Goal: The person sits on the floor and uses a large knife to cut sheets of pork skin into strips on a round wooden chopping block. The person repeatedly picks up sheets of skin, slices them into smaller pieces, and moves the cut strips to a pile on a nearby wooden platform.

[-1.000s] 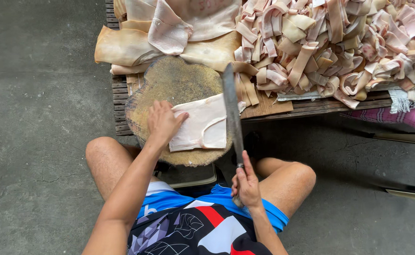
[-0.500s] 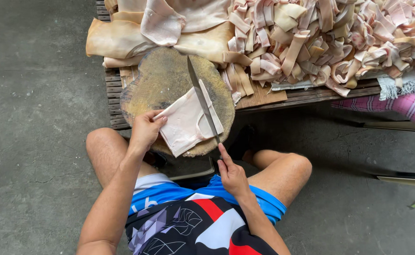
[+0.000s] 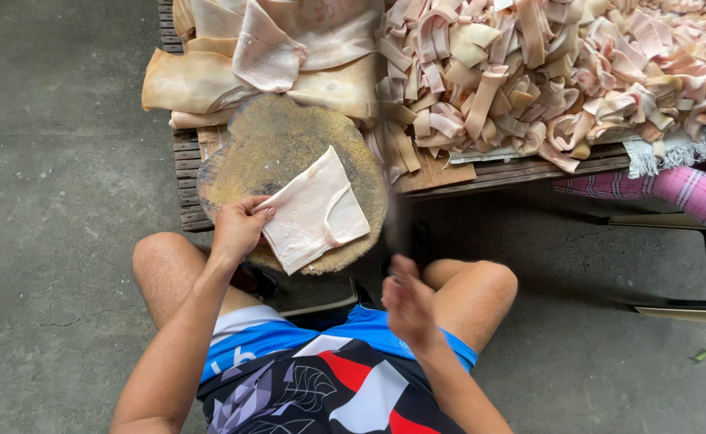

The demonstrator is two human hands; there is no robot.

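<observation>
Head view: left hand (image 3: 239, 229) pins pale skin sheet (image 3: 314, 210) on round chopping block (image 3: 284, 153).

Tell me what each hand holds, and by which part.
The left hand pinches the pale skin sheet at its left corner on the round chopping block. The right hand is motion-blurred; its hold cannot be told.

- Even, soft daylight; no glare, no hard shadows.
- Faint shade lies under the table's (image 3: 521, 170) near edge.
- Right hand (image 3: 407, 304) smeared by motion blur; a dark blurred streak stands above it.
- Left hand (image 3: 239, 229) and floor (image 3: 55, 201) sharp.
</observation>
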